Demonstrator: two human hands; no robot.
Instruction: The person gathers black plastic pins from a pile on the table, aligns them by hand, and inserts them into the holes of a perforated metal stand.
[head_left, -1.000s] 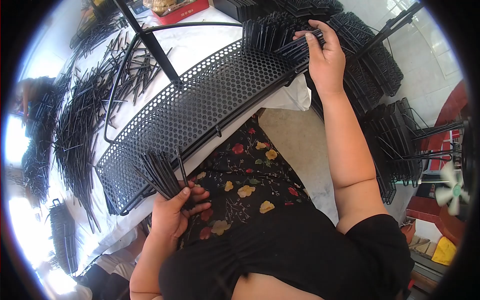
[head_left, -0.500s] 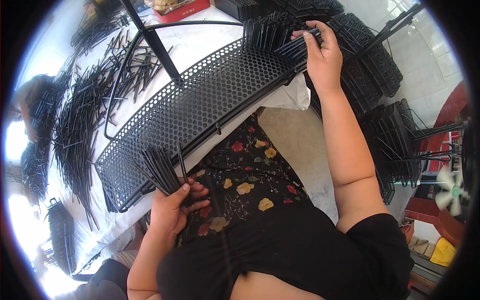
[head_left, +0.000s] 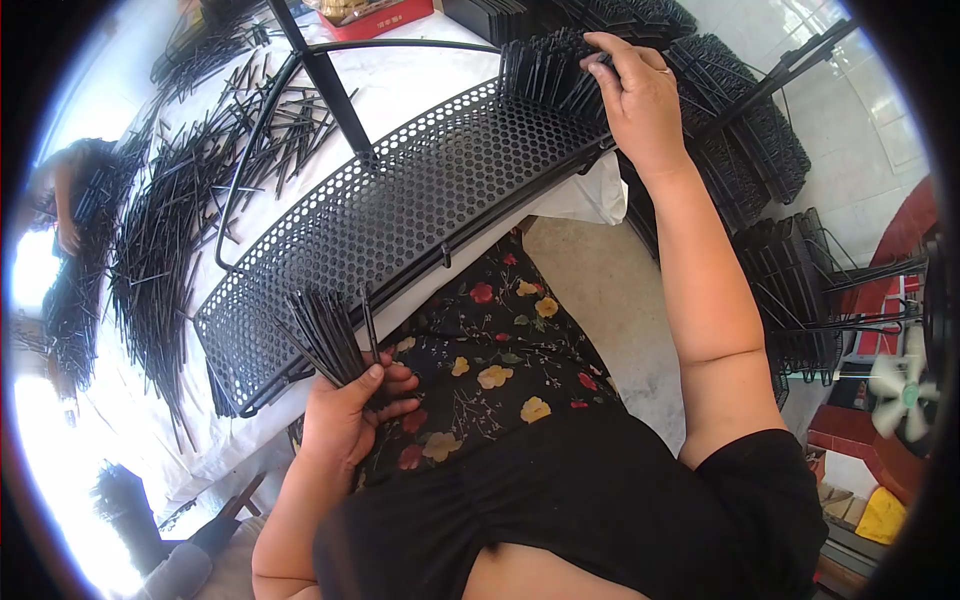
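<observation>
A curved black perforated metal shelf [head_left: 380, 205] lies across the table edge in front of me. My left hand [head_left: 345, 405] is closed around a bundle of thin black rods [head_left: 325, 330] at the shelf's near left end, with one rod sticking up apart by the fingers. At the shelf's far right end stands a thick pile of black rods [head_left: 548, 75]. My right hand [head_left: 640, 105] is at the right side of this pile, fingers stretched and thumb apart, fingertips right at the rods, with nothing visible held in it.
Many loose black rods [head_left: 165, 240] spread over the white-covered table [head_left: 400, 80]. A red box [head_left: 385, 18] sits at the back. Stacked black metal racks [head_left: 740, 130] stand on the right, near a fan [head_left: 902, 392]. Another person's arm [head_left: 66, 215] shows at the far left.
My right hand has loosened from the rods it was pressing onto the pile and its fingers have opened. My left hand keeps its bundle. The view has shifted slightly.
</observation>
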